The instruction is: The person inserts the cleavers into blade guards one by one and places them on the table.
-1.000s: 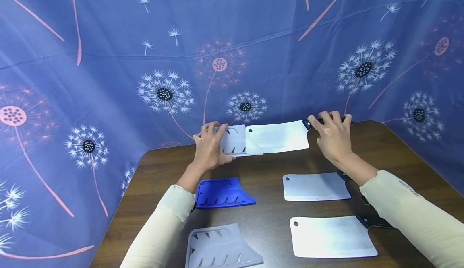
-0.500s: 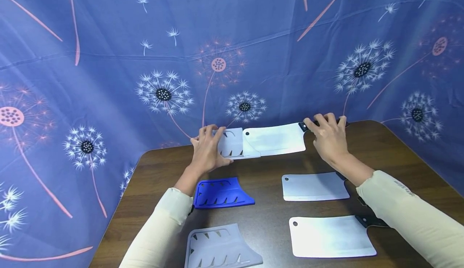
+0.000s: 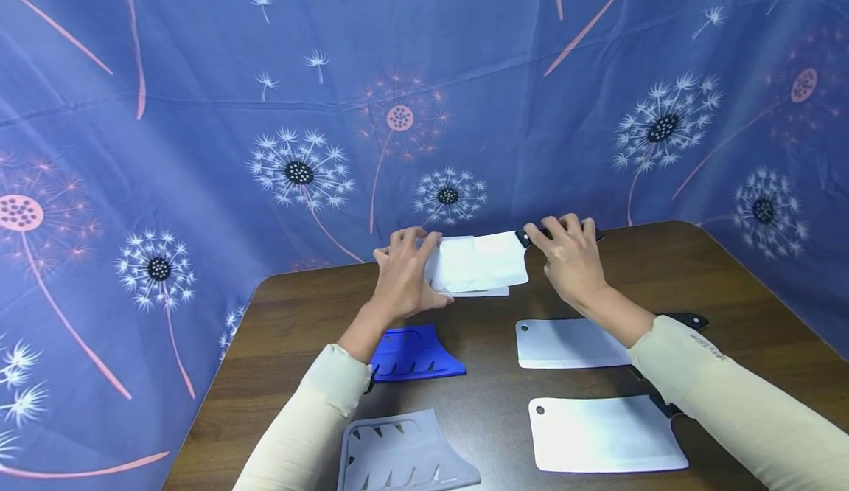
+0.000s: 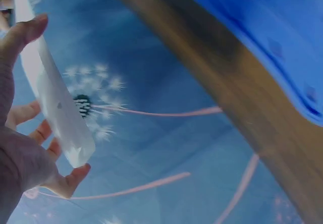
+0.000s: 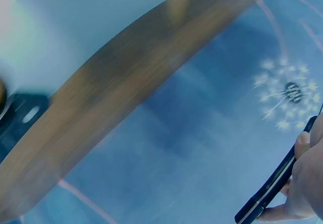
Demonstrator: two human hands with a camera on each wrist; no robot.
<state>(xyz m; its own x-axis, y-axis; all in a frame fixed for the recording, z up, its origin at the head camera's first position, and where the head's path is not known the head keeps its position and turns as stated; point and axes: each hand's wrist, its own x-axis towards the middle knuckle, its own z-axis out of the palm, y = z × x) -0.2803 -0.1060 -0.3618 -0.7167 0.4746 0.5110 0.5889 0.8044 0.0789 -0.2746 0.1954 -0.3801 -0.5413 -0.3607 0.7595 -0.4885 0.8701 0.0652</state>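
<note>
My left hand [image 3: 404, 273] grips a pale, translucent knife sheath [image 3: 494, 293] at its left end, thumb along the lower edge. The left wrist view has this sheath [image 4: 60, 103] nearly edge-on between thumb and fingers. By its black handle [image 5: 272, 183], my right hand [image 3: 570, 262] holds a cleaver [image 3: 504, 259]. Its broad blade overlaps most of the sheath in the head view, with the sheath's lower lip showing beneath. Both are raised over the far edge of the table. The blade's left end is hidden by my left hand.
On the wooden table [image 3: 285, 329] lie a blue sheath [image 3: 418, 354] and a grey sheath [image 3: 404, 450] on the left. Two more cleavers [image 3: 570, 343] lie on the right, handles pointing right, partly under my right arm. A blue dandelion-print curtain [image 3: 199, 56] hangs behind the table.
My right hand has moved left with the cleaver, and its blade now overlaps far more of the sheath. My left hand has shifted slightly right with the sheath.
</note>
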